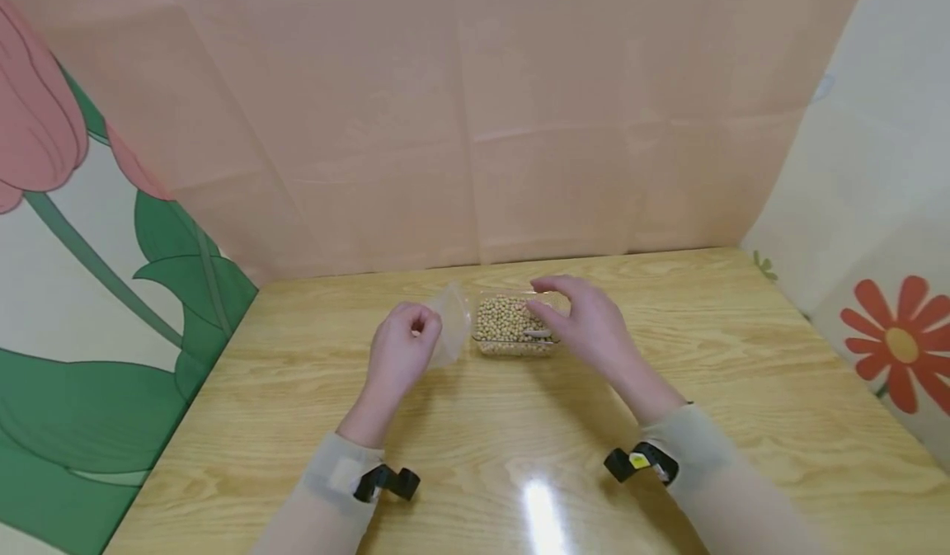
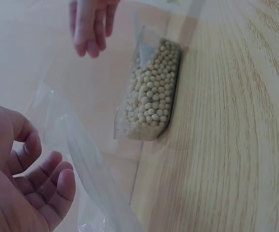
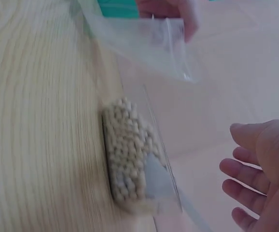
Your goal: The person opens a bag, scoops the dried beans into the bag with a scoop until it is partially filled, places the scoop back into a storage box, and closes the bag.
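Note:
My left hand (image 1: 401, 342) pinches a clear plastic zip bag (image 1: 453, 328), which hangs to the right of the fingers. In the right wrist view the bag's zip edge (image 3: 171, 46) shows, and no contents are visible in it. A clear plastic box (image 1: 512, 350) full of round pale beans (image 1: 507, 317) stands on the table just right of the bag. Among the beans lies a white scoop (image 3: 158, 179), its handle sticking out past the box. My right hand (image 1: 590, 324) hovers at the box's right end, thumb and fingers apart, holding nothing.
The wooden table (image 1: 297, 423) runs back to a pink cloth (image 1: 371, 167). A panel with painted tulips (image 1: 37, 110) stands at the left, and one with a red flower (image 1: 901, 345) at the right. Each wrist wears a small black camera (image 1: 386, 484).

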The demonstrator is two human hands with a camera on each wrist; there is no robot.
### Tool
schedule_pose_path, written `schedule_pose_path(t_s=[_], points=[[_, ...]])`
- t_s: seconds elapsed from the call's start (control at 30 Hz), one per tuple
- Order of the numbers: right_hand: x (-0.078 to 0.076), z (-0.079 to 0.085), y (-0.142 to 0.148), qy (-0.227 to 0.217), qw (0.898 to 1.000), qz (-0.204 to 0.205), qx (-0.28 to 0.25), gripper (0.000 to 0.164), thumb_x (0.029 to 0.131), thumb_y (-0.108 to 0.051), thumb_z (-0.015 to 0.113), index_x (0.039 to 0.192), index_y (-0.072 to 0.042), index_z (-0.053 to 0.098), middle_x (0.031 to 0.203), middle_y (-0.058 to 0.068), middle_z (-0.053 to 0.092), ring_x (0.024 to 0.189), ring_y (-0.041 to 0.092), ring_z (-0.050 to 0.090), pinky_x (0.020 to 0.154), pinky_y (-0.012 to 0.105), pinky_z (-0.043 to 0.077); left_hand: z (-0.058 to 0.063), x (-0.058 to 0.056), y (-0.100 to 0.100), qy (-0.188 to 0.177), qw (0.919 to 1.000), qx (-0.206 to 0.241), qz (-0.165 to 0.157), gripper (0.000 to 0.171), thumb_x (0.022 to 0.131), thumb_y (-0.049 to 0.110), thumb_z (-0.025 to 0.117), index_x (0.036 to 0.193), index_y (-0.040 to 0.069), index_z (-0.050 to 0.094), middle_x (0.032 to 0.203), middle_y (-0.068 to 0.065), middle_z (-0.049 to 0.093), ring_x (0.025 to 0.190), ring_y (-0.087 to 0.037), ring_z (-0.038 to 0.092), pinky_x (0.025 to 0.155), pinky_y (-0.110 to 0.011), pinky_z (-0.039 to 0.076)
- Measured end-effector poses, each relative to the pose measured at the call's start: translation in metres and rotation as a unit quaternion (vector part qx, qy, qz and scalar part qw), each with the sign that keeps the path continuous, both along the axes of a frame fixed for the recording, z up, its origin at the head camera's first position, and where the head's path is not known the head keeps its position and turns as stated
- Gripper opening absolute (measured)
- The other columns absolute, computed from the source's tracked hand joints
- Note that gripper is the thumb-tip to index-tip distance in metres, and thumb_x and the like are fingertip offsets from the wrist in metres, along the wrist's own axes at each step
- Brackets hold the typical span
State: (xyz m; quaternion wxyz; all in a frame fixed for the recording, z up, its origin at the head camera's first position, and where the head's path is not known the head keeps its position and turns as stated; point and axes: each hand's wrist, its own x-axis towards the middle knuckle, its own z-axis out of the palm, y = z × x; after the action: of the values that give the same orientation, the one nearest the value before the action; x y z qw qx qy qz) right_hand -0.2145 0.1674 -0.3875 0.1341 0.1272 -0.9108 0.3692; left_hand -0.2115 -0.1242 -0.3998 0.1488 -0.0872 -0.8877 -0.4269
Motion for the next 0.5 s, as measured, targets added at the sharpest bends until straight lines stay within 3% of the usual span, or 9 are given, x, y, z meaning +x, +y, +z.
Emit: schedule_pose_path(t_s=[0.2, 0.5], points=[[-0.002, -0.006, 0.029, 0.015, 0.999, 0.002, 0.030, 0.049, 0.105, -0.030, 0.078, 0.147, -0.008, 0.069, 0.151, 0.017, 0.066, 0.141, 0.045, 0.057, 0.117, 0.065, 0.041, 0.002, 0.001, 0.002, 0.003, 1.0000, -0.001, -0.003, 0.020, 0.101, 0.015, 0.065, 0.085, 0.009, 0.073, 0.099, -0.006, 0.070, 0.095, -0.026, 0.066, 0.088, -0.047, 0.055], [-0.003, -0.012, 0.052, -0.033, 0.998, 0.013, 0.058, 0.063, 0.105, -0.041, 0.076, 0.157, -0.010, 0.060, 0.162, 0.021, 0.054, 0.151, 0.049, 0.044, 0.121, 0.072, 0.032, 0.000, 0.001, 0.001, 0.000, 1.0000, -0.001, -0.001, 0.019, 0.101, 0.015, 0.066, 0.084, 0.010, 0.072, 0.099, -0.006, 0.069, 0.096, -0.026, 0.065, 0.089, -0.047, 0.054]])
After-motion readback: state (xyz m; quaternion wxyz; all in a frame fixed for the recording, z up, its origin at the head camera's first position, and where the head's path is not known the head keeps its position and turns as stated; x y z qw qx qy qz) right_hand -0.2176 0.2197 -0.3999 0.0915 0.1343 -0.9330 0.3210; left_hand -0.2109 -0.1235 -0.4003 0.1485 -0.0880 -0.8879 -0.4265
